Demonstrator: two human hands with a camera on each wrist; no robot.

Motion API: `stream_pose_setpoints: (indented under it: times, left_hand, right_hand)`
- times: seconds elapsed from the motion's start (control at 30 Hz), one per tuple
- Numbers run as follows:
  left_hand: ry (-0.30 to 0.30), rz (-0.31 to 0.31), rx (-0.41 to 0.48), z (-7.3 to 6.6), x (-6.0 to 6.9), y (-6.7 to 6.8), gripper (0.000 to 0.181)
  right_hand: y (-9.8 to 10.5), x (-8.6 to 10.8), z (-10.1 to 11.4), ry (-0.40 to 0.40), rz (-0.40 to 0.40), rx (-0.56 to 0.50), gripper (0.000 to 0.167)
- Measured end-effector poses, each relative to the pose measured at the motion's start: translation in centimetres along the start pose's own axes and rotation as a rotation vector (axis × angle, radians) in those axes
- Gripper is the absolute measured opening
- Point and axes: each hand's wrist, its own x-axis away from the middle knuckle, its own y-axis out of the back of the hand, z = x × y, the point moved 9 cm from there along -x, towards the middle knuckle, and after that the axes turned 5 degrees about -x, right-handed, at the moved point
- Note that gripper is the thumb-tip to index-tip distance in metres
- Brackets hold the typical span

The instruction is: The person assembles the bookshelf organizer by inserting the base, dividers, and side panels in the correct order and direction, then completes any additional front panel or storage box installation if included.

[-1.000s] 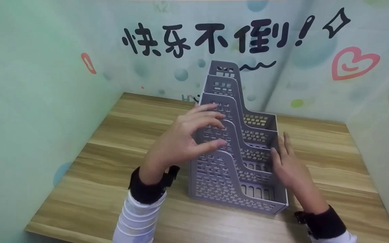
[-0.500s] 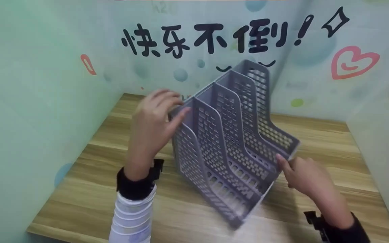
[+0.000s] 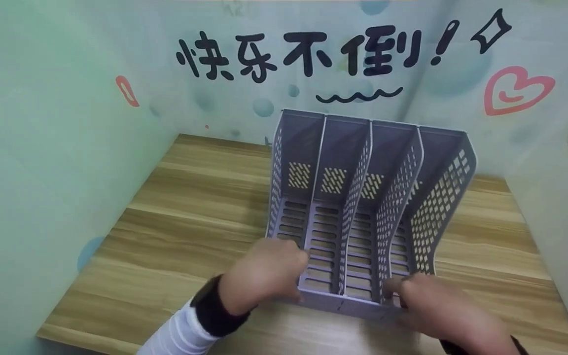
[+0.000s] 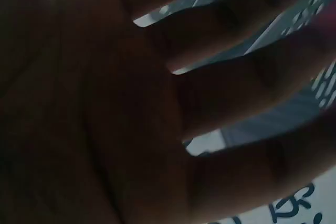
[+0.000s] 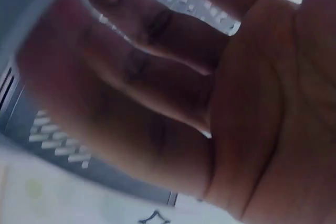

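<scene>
A grey plastic magazine file rack (image 3: 341, 303) stands on the wooden table in the head view, its low front turned toward me and its tall back toward the wall. Upright perforated dividers split it into several compartments, with slotted bottoms showing. My left hand (image 3: 266, 270) grips the front left corner, fingers bent over the low rim. At the front right, my right hand (image 3: 449, 306) holds the rim, fingertips inside. Dark, close views of the palm and fingers fill both wrist views, with parts of the rack (image 5: 118, 174) behind; the fingertips' contact is partly hidden.
The wooden table (image 3: 180, 236) extends to both sides of the rack. A printed cloth wall (image 3: 234, 108) with black characters rises close behind the rack, and pale side walls (image 3: 57, 148) enclose the table.
The rack has been turned from sideways to front-facing, its tall back swinging to the rear. My left hand has come from its tall side to the front left; my right hand to the front right.
</scene>
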Motion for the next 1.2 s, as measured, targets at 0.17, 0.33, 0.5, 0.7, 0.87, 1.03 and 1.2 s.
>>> stream_pose_setpoints:
  times: [0.17,0.33,0.5,0.7,0.87,1.03,1.2]
  left_hand:
    - [0.008,0.049,-0.071,-1.0,-1.4,-2.5,0.016]
    - [-0.006,-0.017,-0.052,-0.8,-2.3,-2.4,0.010]
    - [0.033,-0.098,-0.040,0.4,-3.7,-2.6,0.011]
    - [0.109,-0.130,0.026,2.2,-5.3,-3.1,0.008]
    - [0.145,-0.189,0.067,3.5,-6.4,-2.7,0.006]
    - [0.188,-0.211,0.051,4.6,-7.7,-2.9,0.009]
    - [0.215,-0.208,0.047,5.2,-8.3,-3.3,0.012]
  right_hand:
    - [-0.1,-0.5,0.2,0.003,-0.070,0.069,0.026]
    - [0.5,-1.0,-0.4,-0.010,-0.131,0.085,0.026]
    - [1.7,-1.8,-1.0,-0.034,-0.208,0.109,0.020]
    - [2.8,-2.9,-2.2,-0.057,-0.290,0.106,0.015]
    - [3.5,-3.7,-3.6,-0.080,-0.390,0.129,0.016]
    - [3.7,-4.3,-4.6,-0.073,-0.533,0.189,0.014]
    - [3.2,-4.7,-4.6,-0.062,-0.597,0.261,0.018]
